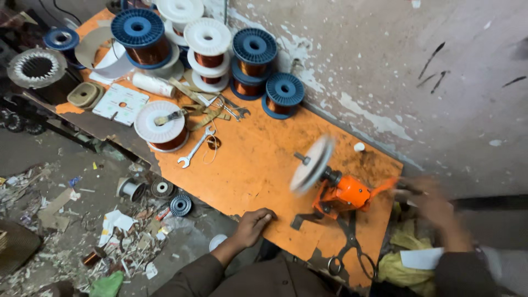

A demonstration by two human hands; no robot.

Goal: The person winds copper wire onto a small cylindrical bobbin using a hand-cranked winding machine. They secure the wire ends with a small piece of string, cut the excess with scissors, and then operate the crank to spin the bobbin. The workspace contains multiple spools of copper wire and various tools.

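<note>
An orange hand-cranked winding machine stands near the front right of an orange workbench. Its white disc is blurred with spinning. My right hand, blurred with motion, grips the crank handle at the machine's right side. Resting on the bench's front edge is my left hand, fingers curled on the surface, holding nothing.
Scissors lie in front of the machine. Several spools of copper wire, blue and white, crowd the far end with spanners, a brush and a white plate. A plastered wall runs along the right. Scraps and small spools litter the floor left.
</note>
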